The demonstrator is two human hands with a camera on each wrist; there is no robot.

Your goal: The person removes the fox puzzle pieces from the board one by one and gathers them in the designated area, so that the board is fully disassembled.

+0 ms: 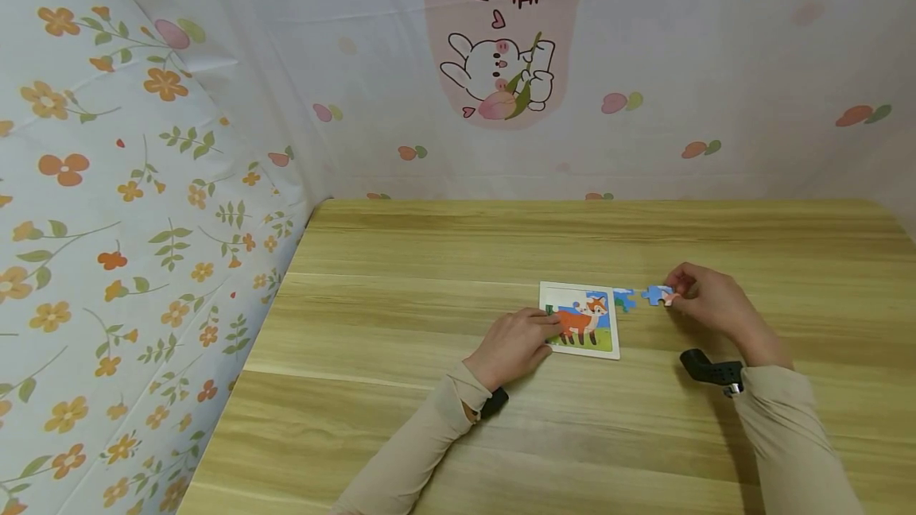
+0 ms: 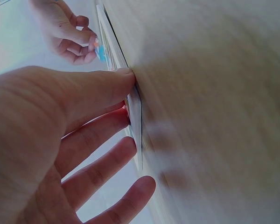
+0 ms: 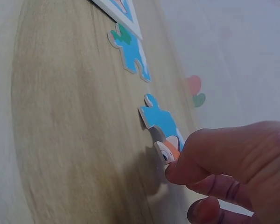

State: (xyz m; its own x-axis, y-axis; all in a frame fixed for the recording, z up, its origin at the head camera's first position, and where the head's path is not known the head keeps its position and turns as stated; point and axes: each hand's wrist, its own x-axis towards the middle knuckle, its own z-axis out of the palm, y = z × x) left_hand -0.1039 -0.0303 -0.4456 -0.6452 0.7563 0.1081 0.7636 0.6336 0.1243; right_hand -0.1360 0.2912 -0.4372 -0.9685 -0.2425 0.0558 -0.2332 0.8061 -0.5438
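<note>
A puzzle board (image 1: 581,353) with a white frame and fox picture lies on the table. My left hand (image 1: 510,346) rests at its left side, fingers over the picture, covering part of it; in the left wrist view the thumb (image 2: 102,86) touches the frame's edge. To the right, my right hand (image 1: 716,304) pinches a blue piece (image 1: 654,295) with part of an orange face, which the right wrist view shows tilted, its lower end (image 3: 167,151) raised. Between it and the board lies a blue and green piece (image 3: 130,51), close against the frame.
The wooden table (image 1: 401,261) extends around the board, its back edge meeting a printed curtain (image 1: 358,46). On the left hangs a flowered cloth (image 1: 143,261). A black wrist device (image 1: 712,370) sits by the right cuff, and another (image 1: 494,404) by the left cuff.
</note>
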